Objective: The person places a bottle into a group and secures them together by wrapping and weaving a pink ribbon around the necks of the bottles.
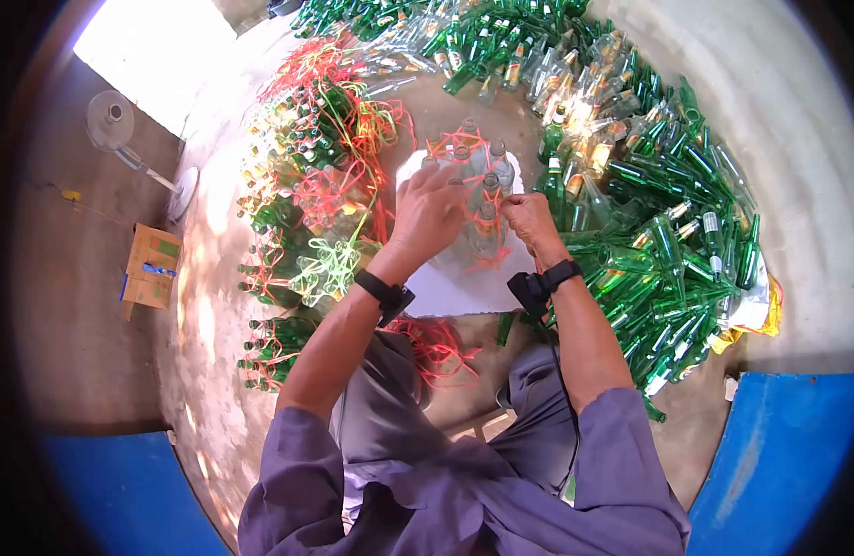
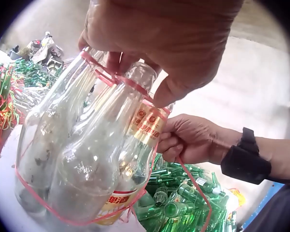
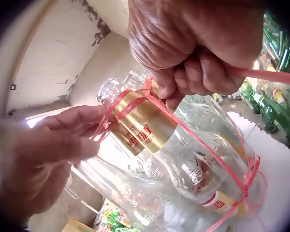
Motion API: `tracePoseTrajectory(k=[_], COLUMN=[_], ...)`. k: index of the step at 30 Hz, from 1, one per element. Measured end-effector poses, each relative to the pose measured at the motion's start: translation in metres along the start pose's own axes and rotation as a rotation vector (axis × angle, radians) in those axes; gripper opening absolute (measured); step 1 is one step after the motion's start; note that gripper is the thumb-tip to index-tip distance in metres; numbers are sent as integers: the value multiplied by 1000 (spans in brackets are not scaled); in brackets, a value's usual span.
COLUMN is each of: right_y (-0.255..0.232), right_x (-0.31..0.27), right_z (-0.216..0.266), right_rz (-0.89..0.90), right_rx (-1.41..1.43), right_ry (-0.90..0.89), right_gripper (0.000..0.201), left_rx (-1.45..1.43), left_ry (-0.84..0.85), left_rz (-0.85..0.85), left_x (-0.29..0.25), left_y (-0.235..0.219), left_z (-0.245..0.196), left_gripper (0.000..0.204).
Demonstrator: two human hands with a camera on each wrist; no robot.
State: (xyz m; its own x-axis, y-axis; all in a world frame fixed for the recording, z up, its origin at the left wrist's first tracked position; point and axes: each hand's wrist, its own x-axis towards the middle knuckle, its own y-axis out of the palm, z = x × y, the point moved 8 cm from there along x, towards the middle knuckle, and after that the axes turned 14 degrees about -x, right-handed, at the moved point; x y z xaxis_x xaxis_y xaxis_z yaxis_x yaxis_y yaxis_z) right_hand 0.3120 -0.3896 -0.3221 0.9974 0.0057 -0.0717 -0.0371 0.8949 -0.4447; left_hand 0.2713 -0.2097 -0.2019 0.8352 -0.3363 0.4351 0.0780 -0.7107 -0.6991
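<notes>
Several clear glass bottles (image 1: pixel 485 232) stand bunched on a white board (image 1: pixel 445 292), with red strap (image 2: pixel 53 208) round their lower bodies and more red strap (image 3: pixel 130 104) round the necks. Gold neck labels (image 2: pixel 147 124) show on some. My left hand (image 1: pixel 429 208) is over the bottle tops, its fingers bent down among the necks at the strap; in the right wrist view the left hand (image 3: pixel 43 154) is at the left of the necks. Beside the gold labels, my right hand (image 1: pixel 533 222) grips the red strap, whose free end (image 3: pixel 265 76) trails out of the fist.
Green and clear loose bottles (image 1: pixel 668 269) are heaped on the right and at the back. Strapped bundles of bottles (image 1: pixel 330 199) stand on the left. Red strap (image 1: pixel 436 352) lies in front of my legs. A fan (image 1: pixel 112 120) and a cardboard box (image 1: pixel 152 264) are at far left.
</notes>
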Motion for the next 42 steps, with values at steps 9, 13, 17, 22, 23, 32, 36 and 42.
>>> tracePoseTrajectory(k=[9, 13, 17, 22, 23, 32, 36, 42], right_y=[6, 23, 14, 19, 17, 36, 39, 57], right_x=[-5, 17, 2, 13, 7, 35, 36, 63], right_z=[6, -12, 5, -22, -17, -39, -42, -72], right_rz=[95, 6, 88, 152, 173, 67, 41, -123], right_rx=[91, 197, 301, 156, 145, -78, -7, 146], right_ry=[150, 82, 110, 229, 266, -69, 28, -98], right_gripper=[23, 29, 32, 32, 32, 34, 40, 51], left_rx=[136, 196, 256, 173, 174, 246, 228, 200], left_ry=[-187, -238, -309, -289, -289, -297, -342, -363], left_rz=[138, 187, 275, 159, 159, 219, 257, 402], left_x=[13, 19, 25, 25, 25, 26, 26, 32], left_y=[21, 29, 37, 35, 35, 39, 40, 43], left_z=[6, 11, 14, 14, 15, 19, 19, 10], left_gripper=[25, 31, 33, 27, 27, 25, 26, 32])
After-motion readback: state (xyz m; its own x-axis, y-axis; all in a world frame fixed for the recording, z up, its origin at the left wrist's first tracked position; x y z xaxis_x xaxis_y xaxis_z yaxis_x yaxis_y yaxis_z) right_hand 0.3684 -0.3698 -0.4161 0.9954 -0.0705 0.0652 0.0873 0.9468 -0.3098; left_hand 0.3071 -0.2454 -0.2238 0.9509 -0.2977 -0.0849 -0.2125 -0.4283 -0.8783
